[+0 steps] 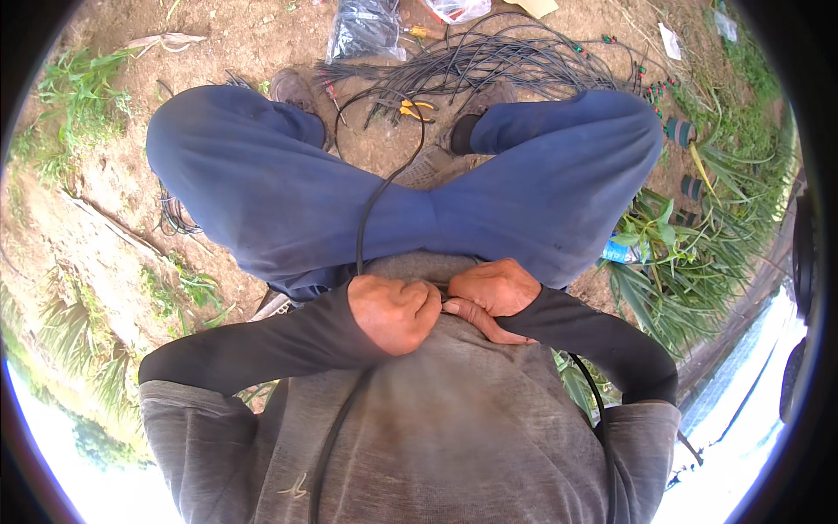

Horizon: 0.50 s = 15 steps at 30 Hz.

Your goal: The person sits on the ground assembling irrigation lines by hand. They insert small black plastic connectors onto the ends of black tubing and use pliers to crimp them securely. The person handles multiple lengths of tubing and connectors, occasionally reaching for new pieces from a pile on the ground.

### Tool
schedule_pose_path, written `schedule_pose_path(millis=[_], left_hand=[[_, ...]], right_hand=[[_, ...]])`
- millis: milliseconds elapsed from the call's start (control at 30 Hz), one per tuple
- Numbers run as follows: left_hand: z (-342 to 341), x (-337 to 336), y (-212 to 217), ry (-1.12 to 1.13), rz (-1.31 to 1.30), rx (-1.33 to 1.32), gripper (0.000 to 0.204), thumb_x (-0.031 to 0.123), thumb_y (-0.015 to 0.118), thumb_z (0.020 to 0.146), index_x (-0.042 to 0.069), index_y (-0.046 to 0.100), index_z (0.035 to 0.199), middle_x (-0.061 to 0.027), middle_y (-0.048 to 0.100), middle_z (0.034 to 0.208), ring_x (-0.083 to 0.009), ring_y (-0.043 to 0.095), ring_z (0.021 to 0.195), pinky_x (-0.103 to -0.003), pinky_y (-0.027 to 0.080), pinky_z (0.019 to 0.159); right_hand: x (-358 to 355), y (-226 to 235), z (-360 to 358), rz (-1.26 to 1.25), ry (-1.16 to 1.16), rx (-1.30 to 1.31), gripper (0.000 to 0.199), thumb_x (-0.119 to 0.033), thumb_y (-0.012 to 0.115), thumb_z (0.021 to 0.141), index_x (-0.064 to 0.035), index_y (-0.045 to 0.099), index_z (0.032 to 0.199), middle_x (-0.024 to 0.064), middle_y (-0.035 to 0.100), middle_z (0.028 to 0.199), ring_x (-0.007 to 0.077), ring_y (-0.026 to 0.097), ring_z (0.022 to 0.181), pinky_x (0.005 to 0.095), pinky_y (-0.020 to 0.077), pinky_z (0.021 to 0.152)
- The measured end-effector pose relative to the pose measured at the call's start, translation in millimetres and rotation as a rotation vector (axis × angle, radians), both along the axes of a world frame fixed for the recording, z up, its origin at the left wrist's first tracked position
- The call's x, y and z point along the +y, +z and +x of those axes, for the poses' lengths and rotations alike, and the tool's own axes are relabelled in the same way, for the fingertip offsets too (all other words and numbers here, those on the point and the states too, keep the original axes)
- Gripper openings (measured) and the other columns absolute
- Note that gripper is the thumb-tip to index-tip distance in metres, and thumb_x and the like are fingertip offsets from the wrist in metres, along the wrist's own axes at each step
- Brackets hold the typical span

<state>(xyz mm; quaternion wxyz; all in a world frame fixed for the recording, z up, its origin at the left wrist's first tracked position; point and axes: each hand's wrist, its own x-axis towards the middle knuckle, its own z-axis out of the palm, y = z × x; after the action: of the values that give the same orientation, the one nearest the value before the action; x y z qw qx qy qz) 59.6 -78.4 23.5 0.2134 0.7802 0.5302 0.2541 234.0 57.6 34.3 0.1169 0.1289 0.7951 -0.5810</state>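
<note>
My left hand [394,314] is closed in a fist over my lap. A thin black cable [362,229] runs into it from the ground, looping up across my trousers. Against it, knuckles almost touching, is my right hand [493,299], with thumb and fingers pinched together. Between the two hands a short dark bit shows, seemingly the same cable; the rest of it is hidden by my fingers. On the ground between my feet lie yellow-handled pliers [417,110], with a thin screwdriver [334,101] to their left.
A tangled bundle of black cables [515,54], with small red and green ends, spreads over the dirt beyond my feet. Beside it lie a clear plastic bag [362,31] and a yellow-handled tool [422,32]. Green plants [681,253] and a blue-labelled bottle [623,249] are at the right.
</note>
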Motion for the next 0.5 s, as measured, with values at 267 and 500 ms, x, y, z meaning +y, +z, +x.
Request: schedule_pose_path(millis=[267,500], left_hand=[[-15,19,-1,0.071,-0.234,-0.220,0.016,0.012,0.068,0.080,0.002,0.063,0.092,-0.0069,0.053,0.068,-0.0236,0.058,0.058,-0.033,0.046,0.050],[-29,25,-3,0.176,-0.442,-0.422,0.014,0.007,0.064,0.085,0.007,0.066,0.099,-0.0080,0.061,0.074,-0.0227,0.062,0.062,-0.032,0.050,0.055]], right_hand=[[24,-2,-7,-0.108,-0.009,-0.075,0.027,-0.023,0.053,0.097,-0.0033,0.058,0.078,0.0105,0.058,0.069,0.0299,0.057,0.062,0.0397,0.0439,0.057],[28,4,-9,-0.006,-0.050,-0.102,0.024,-0.025,0.050,0.097,-0.0059,0.058,0.085,0.0111,0.058,0.074,0.0316,0.058,0.071,0.0407,0.0458,0.066]])
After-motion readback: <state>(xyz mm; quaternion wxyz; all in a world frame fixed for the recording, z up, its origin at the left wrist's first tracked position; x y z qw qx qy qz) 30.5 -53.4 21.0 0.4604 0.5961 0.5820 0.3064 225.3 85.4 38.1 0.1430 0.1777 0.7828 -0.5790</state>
